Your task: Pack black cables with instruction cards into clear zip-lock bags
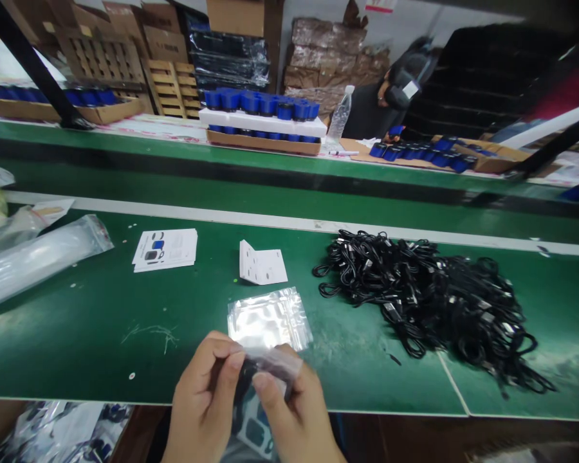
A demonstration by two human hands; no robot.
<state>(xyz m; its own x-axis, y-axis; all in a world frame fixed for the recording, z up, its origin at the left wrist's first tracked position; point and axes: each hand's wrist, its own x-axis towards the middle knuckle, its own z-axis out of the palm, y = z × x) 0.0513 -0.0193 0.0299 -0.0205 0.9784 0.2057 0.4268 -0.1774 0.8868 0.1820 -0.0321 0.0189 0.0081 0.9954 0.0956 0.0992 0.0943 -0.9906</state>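
My left hand (pixel 205 399) pinches the upper edge of a clear plastic zip bag (pixel 284 362) at the table's front edge. The opposite side of that bag is gripped by my right hand (pixel 296 411), its thumb pressed over the front. Inside lie a printed leaflet (pixel 255 429) and something black, partly covered by my fingers. Just beyond my hands is a stack of flat clear zip bags (pixel 265 319). A folded white leaflet (pixel 265 265) stands partly open behind the stack.
Printed leaflets (pixel 166 249) lie stacked at left, near a long plastic bundle (pixel 43 260). Coiled black cables (pixel 415 289) cover the right side. Filled bags (pixel 62 427) sit below the table. Beyond are blue round items (pixel 265 103), a bottle (pixel 340 116) and a person (pixel 371 112).
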